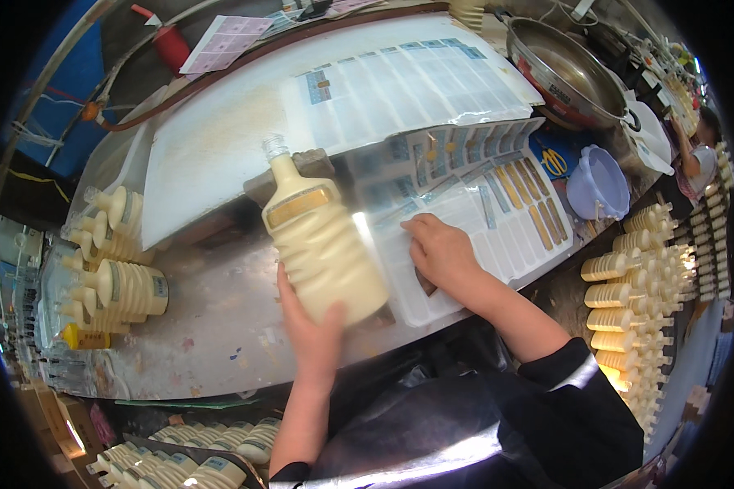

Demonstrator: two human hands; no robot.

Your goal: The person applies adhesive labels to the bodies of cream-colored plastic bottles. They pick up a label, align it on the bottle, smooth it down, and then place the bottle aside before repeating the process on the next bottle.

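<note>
A large cream bottle [322, 253] with a ridged body and a clear threaded neck leans away from me. A gold label [299, 205] sits across its shoulder. My left hand [310, 322] grips the bottle low down, thumb and fingers around its sides. Beside it on the right, my right hand [439, 251] is closed in a pinch over a clear label sheet [465, 265]; whatever the fingertips hold is too small to make out. Under that palm shows a brown strip [424, 281]. Gold labels [538, 226] and blue labels [487, 208] lie on the sheets beyond the right hand.
Cream bottles [126, 285] crowd the table's left end, with more [620, 293] on the floor at right and in a bin [171, 469] below. A dark block [289, 173] lies behind the bottle's neck. At right stand a lavender bucket [598, 183], yellow-handled scissors [553, 161] and a metal pan [567, 69].
</note>
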